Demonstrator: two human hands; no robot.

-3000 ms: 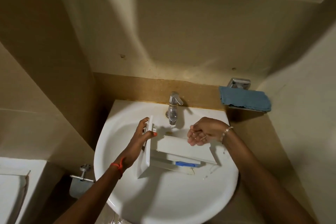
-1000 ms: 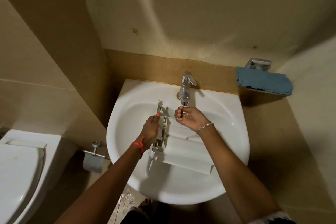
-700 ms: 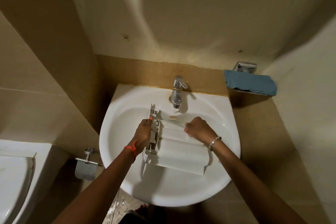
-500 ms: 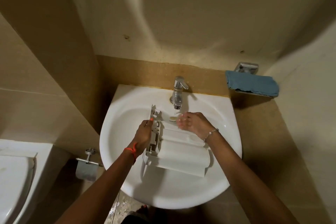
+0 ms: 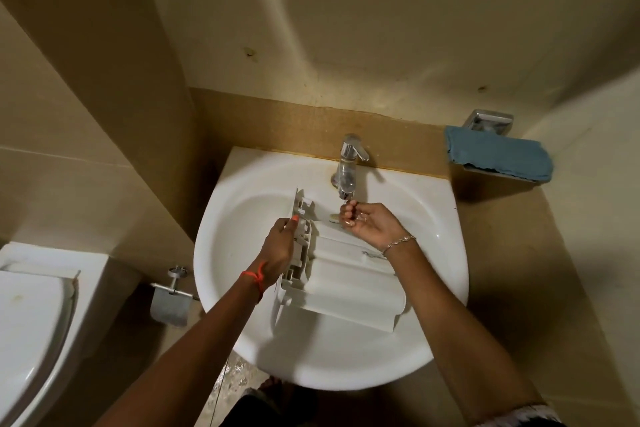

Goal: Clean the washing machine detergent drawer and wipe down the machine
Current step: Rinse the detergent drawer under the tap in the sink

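right hand (image 5: pixel 369 224) now cupped under tap (image 5: pixel 349 163), over drawer (image 5: pixel 346 281).

This is a small bathroom, seemingly in a home. The left hand (image 5: pixel 278 246) and right hand (image 5: pixel 367 224) are over a white wash basin (image 5: pixel 242 218) set against beige walls (image 5: pixel 381 28). A chrome tap (image 5: pixel 349 163) stands just beyond the right hand. Below and left of the left hand is a white toilet (image 5: pixel 27 322), with a metal paper holder (image 5: pixel 171 302) between it and the basin. Well right of the right hand, a blue cloth (image 5: pixel 498 158) lies on a chrome wall holder (image 5: pixel 490 121).
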